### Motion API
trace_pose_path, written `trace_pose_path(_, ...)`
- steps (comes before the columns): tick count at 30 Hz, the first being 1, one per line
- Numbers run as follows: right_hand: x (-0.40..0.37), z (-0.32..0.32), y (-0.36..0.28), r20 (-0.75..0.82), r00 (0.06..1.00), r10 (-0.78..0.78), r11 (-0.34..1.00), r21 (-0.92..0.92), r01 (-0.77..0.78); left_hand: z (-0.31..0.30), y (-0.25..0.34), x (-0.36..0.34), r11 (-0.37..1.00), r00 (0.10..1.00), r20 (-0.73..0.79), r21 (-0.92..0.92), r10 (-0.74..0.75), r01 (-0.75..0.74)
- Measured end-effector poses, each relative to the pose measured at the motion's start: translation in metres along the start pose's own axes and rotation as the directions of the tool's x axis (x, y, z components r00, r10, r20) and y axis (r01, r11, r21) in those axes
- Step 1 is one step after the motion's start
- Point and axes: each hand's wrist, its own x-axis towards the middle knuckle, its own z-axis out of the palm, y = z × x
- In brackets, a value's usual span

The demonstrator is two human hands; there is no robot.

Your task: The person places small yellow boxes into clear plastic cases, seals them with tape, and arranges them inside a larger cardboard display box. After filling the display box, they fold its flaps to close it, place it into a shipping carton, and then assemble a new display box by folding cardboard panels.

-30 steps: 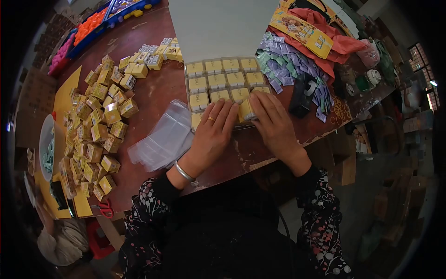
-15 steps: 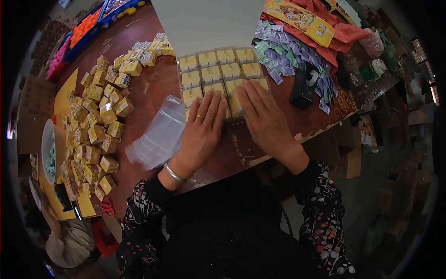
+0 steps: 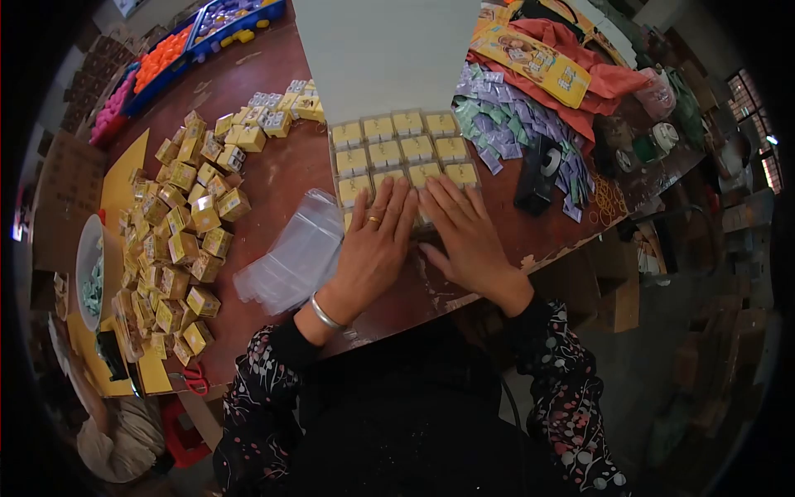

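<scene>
A clear plastic blister sheet [image 3: 401, 151] with rows of yellow-backed compartments lies before me on the table. My left hand [image 3: 377, 248], with a ring and a silver bracelet, rests palm down, its fingers extended over the sheet's near left part. Beside it, my right hand [image 3: 474, 248] lies flat on the near right part, thumb spread toward the left hand. Neither hand is wrapped around anything. Both cover part of the lowest rows. Clear plastic bags [image 3: 290, 257] overlap on the table, just left of my left hand.
Beyond the sheet is a pale grey panel [image 3: 381, 58]. Small yellow boxes [image 3: 178, 224] heap up left, near red-handled scissors [image 3: 196, 381]. At right are purple and green sachets [image 3: 497, 120], a black tape dispenser [image 3: 538, 176] and rubber bands [image 3: 609, 201]. A blue tray [image 3: 186, 43] stands far left.
The whole view has shifted, so the table sits slightly lower in it. My right thumb now sticks out to the side, and the right fingertips are closer to the left hand.
</scene>
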Motion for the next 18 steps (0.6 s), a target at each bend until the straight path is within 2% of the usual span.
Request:
trace_pose_path(2, 0.003, -0.03, 0.016, -0.012, 0.998, 0.067, 0.975, 0.214, -0.063, -0.013, -0.004, 0.004, 0.996, 0.999, 0.018, -0.081, -0.043, 0.044)
trace_pose_path(3, 0.006, -0.044, 0.022, -0.088, 0.996, 0.036, 0.988, 0.155, -0.022, -0.015, -0.005, 0.005, 0.996, 1.0, 0.019, -0.084, -0.021, 0.023)
trace_pose_path(6, 0.004, -0.043, 0.022, -0.006, 1.0, -0.017, 1.0, -0.023, 0.017, -0.01, -0.009, 0.009, 0.996, 0.999, 0.03, -0.075, 0.042, -0.04)
trace_pose_path(9, -0.008, -0.007, 0.022, -0.007, 0.998, 0.055, 0.998, 0.043, -0.055, 0.01, -0.008, 0.008, 0.998, 0.997, 0.048, -0.026, 0.065, -0.064)
trace_pose_path(10, -0.01, -0.001, 0.023, -0.017, 0.998, 0.056, 0.998, 0.0, -0.056, 0.007, -0.005, 0.007, 0.998, 0.996, 0.062, 0.006, 0.061, -0.062)
trace_pose_path(11, -0.014, 0.001, 0.026, -0.038, 0.994, 0.102, 0.983, 0.16, -0.095, 0.005, -0.004, 0.008, 0.997, 0.996, 0.071, 0.047, 0.055, -0.058)
trace_pose_path(13, -0.012, -0.005, 0.035, -0.083, 0.978, 0.19, 0.879, 0.459, -0.131, 0.006, -0.007, 0.008, 0.998, 0.997, 0.064, -0.056, 0.045, -0.042)
trace_pose_path(16, -0.016, -0.016, 0.041, -0.101, 0.965, 0.241, 0.81, 0.568, -0.143, 0.002, -0.001, 0.015, 0.99, 0.999, 0.045, -0.138, 0.003, 0.003)
trace_pose_path(18, -0.019, -0.01, 0.063, -0.007, 0.978, 0.207, 0.779, 0.606, -0.16, 0.005, 0.005, 0.018, 0.993, 0.999, 0.034, -0.114, 0.0, 0.003)
